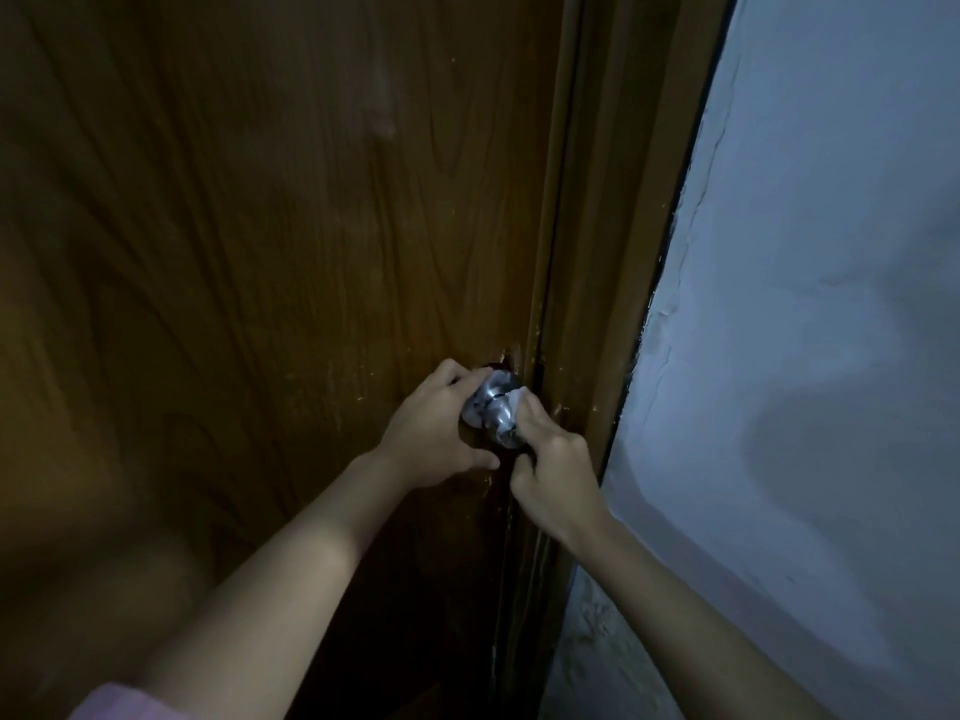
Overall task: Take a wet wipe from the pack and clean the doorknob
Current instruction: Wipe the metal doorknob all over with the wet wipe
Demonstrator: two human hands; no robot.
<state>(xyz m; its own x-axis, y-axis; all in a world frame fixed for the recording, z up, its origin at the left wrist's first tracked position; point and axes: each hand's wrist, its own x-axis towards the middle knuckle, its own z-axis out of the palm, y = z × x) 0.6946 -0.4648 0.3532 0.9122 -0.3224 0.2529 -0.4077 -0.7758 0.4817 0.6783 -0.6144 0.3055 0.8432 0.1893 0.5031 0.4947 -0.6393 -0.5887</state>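
A round silver doorknob (497,414) sits on the right edge of a brown wooden door (260,252). A white wet wipe (515,397) is wrapped around the back of the knob, showing at its top and right side. My left hand (434,433) cups the knob from the left, fingers over the top on the wipe and thumb underneath. My right hand (550,475) pinches the wipe's right end against the knob. The wipe pack is not in view.
The brown door frame (597,252) runs just right of the knob. A pale painted wall (805,356) with cracks fills the right side. The scene is dim. A pink sleeve edge (119,704) shows at the bottom left.
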